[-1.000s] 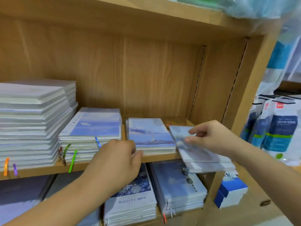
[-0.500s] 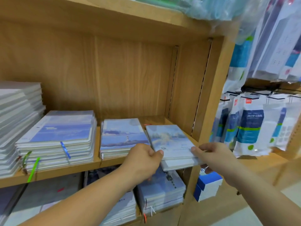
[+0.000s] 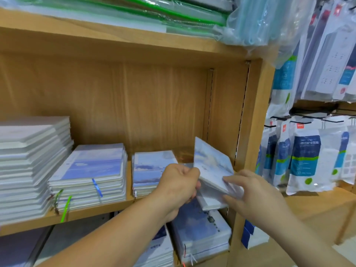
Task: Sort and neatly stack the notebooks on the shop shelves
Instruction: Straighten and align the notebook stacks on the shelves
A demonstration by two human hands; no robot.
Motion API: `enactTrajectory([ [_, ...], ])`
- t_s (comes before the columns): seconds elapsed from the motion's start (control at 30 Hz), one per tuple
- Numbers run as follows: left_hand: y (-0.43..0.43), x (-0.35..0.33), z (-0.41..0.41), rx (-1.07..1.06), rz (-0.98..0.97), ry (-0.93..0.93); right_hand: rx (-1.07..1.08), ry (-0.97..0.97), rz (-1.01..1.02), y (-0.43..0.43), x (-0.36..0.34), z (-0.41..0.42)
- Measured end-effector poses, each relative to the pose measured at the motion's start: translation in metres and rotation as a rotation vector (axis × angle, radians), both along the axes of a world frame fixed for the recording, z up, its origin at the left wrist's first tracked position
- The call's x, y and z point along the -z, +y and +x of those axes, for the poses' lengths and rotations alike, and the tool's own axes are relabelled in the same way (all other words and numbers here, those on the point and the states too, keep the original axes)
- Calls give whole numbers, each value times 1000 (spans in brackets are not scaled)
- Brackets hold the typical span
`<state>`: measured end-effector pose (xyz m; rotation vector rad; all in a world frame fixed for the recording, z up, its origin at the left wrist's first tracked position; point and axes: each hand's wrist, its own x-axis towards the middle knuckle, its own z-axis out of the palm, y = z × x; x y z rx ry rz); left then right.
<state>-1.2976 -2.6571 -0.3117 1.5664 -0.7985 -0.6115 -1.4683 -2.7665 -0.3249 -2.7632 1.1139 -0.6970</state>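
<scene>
A small stack of pale blue sky-cover notebooks (image 3: 211, 162) is tilted up on its near edge at the right end of the wooden shelf (image 3: 92, 211). My left hand (image 3: 178, 185) grips its left near corner, and my right hand (image 3: 250, 191) holds its right near corner with fingers curled round the edge. Left of it lies a low stack of similar notebooks (image 3: 148, 164). Further left sit a thicker blue stack (image 3: 94, 166) with a blue ribbon and a tall white stack (image 3: 28, 162).
The shelf's right side panel (image 3: 250, 132) stands close beside the tilted stack. More notebook stacks (image 3: 202, 232) fill the shelf below. Packaged goods (image 3: 306, 155) hang on the rack to the right. Plastic-wrapped folders (image 3: 154, 10) lie on the top shelf.
The right-hand stack lay flat and stuck out over the shelf edge; both hands have now lifted it so its far edge tilts upward. The view has shifted right and upward.
</scene>
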Motion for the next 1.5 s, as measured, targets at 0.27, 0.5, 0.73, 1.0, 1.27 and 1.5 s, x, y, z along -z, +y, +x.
enactTrajectory([
  [0.27, 57, 11, 61, -200, -33, -192, -56, -276, 282, 5, -23, 69],
  [0.5, 64, 21, 90, -333, 28, -349, -148, -297, 461, 0, -24, 125],
  [0.73, 84, 26, 99, -286, 254, -817, -285, -183, 574, -7, -15, 115],
  [1.0, 82, 27, 97, -250, 344, -844, -323, -140, 520, 2, -16, 125],
  [1.27, 89, 28, 93, -224, 419, -1012, -335, -94, 473, 6, -21, 127],
  [1.5, 90, 24, 93, -227, 469, -1054, -318, -46, 423, 3, -18, 133],
])
